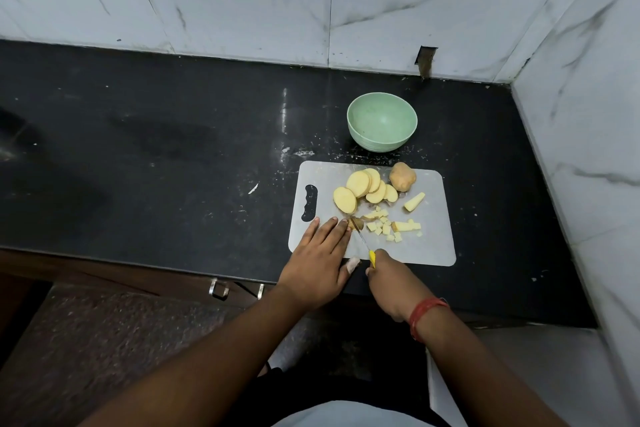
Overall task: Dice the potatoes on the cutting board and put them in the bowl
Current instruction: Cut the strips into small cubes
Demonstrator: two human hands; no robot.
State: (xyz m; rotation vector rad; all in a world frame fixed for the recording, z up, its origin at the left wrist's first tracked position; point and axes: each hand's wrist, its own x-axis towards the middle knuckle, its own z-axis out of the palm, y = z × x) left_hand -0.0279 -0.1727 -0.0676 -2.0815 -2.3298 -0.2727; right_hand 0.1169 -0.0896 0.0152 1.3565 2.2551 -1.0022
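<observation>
Counter (173,149) edge: left hand (317,263) flat on board (429,246), right hand (388,279) apparently gripping knife (363,241).

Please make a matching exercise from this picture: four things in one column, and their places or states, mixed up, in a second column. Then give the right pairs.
Things:
1. green bowl
2. unpeeled potato piece
3. knife
4. potato slices

Places or states:
A. held in the right hand
B. empty, on the counter beyond the cutting board
C. overlapping rounds on the board, not yet diced
D. at the board's far edge, skin on

Pairs: 1-B, 2-D, 3-A, 4-C
</observation>
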